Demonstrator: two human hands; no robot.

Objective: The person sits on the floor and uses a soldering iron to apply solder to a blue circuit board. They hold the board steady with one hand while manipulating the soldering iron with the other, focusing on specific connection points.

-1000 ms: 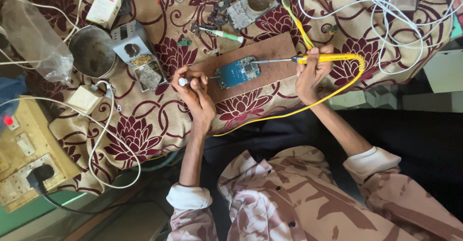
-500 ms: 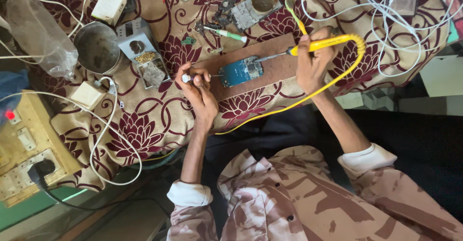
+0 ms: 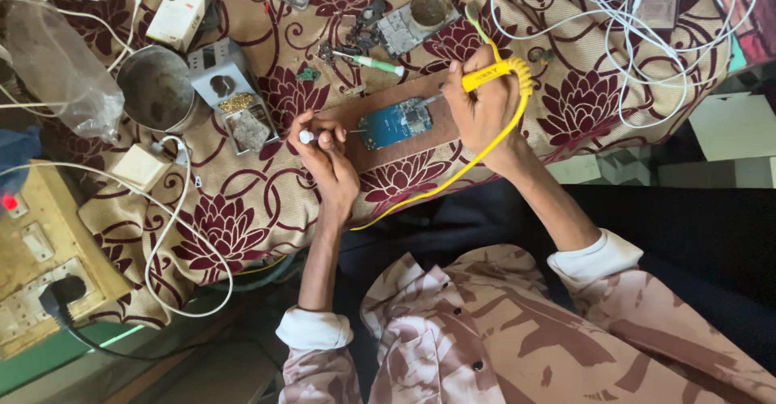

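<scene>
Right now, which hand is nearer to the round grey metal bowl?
Left. The left hand, pinching a small white-tipped tool, is a little off the round grey metal bowl; the right hand, holding a yellow soldering iron, is beyond the blue circuit board.

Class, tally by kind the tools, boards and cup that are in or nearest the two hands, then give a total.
yellow soldering iron: 1
small white-capped piece: 1
blue circuit board: 1
wooden board: 1
green-handled screwdriver: 1
metal cup: 1
Total: 6
</scene>
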